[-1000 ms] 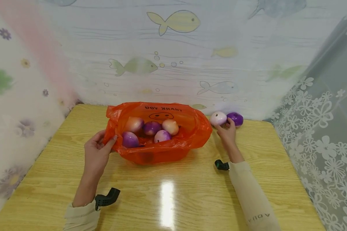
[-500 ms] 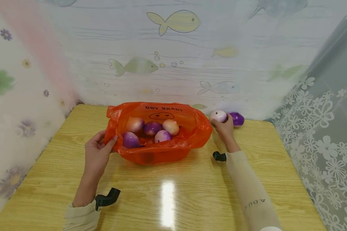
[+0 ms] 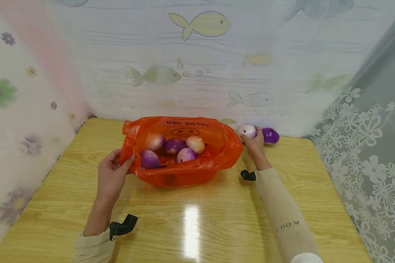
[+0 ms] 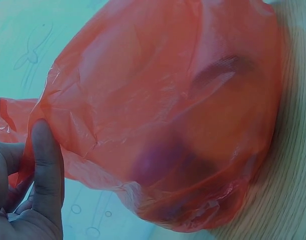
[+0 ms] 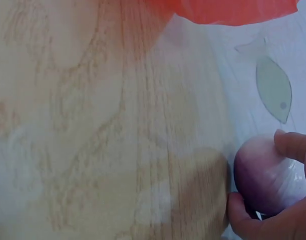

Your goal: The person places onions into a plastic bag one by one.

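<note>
My left hand (image 3: 111, 175) pinches the left rim of an orange-red plastic bag (image 3: 181, 177) between thumb and fingers, and the bag's mouth gapes toward me. Inside it lie several glossy purple, white and peach onions, among them a purple one (image 3: 174, 145) and a peach one (image 3: 195, 144). To the right of the bag, my right hand (image 3: 255, 146) grips a pale onion (image 3: 247, 130) with thumb and fingers on either side. In the right wrist view this onion (image 5: 263, 172) shows purple on its lower side. A deep purple onion (image 3: 270, 136) sits just right of that hand.
A wooden table (image 3: 151, 223) carries everything. Close behind the bag stands a pale wall covering (image 3: 197, 87) with fish drawings. A lace-patterned grey curtain (image 3: 378, 153) borders the right side. Black camera mounts (image 3: 123, 224) project from both wrists.
My right hand has shifted slightly left and closed round the pale onion, which has turned so that its dark spot faces me. The left hand and bag stay nearly still.
</note>
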`<control>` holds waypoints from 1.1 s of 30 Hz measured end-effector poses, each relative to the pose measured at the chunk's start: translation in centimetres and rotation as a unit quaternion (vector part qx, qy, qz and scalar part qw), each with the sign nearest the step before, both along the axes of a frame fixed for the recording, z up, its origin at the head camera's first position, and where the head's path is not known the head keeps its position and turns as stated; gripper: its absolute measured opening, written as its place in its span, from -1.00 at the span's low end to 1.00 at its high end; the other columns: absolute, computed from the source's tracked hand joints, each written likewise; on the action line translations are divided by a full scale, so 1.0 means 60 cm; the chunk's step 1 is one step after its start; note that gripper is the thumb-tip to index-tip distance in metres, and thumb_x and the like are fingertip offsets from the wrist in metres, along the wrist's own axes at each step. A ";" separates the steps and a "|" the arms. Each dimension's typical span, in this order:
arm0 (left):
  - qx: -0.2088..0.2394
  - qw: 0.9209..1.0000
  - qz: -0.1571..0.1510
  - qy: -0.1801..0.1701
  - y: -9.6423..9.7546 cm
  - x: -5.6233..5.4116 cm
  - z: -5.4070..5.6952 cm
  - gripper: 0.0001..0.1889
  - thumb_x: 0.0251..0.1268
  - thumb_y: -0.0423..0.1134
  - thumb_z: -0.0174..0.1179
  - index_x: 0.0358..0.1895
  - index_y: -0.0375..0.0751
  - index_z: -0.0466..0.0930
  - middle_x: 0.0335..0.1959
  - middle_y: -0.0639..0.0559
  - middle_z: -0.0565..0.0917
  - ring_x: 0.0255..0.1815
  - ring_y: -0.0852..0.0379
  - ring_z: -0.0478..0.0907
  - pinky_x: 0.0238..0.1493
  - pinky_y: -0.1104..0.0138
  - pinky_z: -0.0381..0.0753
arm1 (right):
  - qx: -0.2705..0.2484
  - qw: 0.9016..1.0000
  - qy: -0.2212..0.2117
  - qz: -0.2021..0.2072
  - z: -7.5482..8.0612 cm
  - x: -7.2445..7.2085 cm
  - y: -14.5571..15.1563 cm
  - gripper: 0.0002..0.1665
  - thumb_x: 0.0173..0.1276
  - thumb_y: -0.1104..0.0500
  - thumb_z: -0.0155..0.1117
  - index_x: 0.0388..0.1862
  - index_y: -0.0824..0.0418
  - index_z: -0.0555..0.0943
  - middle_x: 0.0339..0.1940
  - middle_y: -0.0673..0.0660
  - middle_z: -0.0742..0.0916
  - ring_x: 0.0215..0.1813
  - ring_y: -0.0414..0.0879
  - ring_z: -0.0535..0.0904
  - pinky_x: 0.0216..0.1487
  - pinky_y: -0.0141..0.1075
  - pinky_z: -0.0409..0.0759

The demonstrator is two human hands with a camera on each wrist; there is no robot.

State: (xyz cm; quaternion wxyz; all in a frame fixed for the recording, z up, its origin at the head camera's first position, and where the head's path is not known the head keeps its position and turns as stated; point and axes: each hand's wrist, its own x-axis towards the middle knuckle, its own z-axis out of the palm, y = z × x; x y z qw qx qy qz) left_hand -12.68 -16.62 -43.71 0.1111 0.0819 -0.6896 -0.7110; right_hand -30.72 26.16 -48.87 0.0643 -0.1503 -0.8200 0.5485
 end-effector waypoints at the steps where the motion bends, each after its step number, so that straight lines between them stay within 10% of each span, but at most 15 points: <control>1: -0.001 1.000 -0.001 0.002 0.000 0.000 -0.001 -0.62 0.43 -0.31 0.27 0.24 -0.33 0.53 -0.05 0.10 0.70 -0.21 0.31 0.74 -0.21 0.45 0.75 | 0.000 1.000 0.002 0.002 0.000 0.000 0.000 -0.04 0.40 0.16 0.32 0.64 0.24 0.06 0.61 0.29 0.25 0.56 0.20 0.23 0.61 0.02 0.22; 26: 0.013 1.000 0.001 -0.003 0.002 -0.002 -0.003 -0.63 0.43 -0.33 0.26 0.24 -0.30 0.52 -0.08 0.18 0.70 -0.21 0.31 0.75 -0.22 0.45 0.75 | -0.054 0.996 0.040 0.059 0.017 0.058 -0.006 -0.05 0.32 0.29 0.30 0.64 0.16 0.13 0.48 0.38 0.35 0.30 0.20 0.40 0.38 0.08 0.52; 33: 0.007 1.000 -0.001 -0.007 0.001 -0.002 -0.002 -0.60 0.43 -0.32 0.26 0.27 -0.33 0.50 -0.08 0.23 0.70 -0.19 0.33 0.74 -0.21 0.46 0.74 | -0.083 0.993 0.062 0.059 0.032 0.080 -0.003 -0.09 0.32 0.35 0.30 0.61 0.22 0.18 0.49 0.31 0.41 0.34 0.08 0.40 0.23 -0.33 0.59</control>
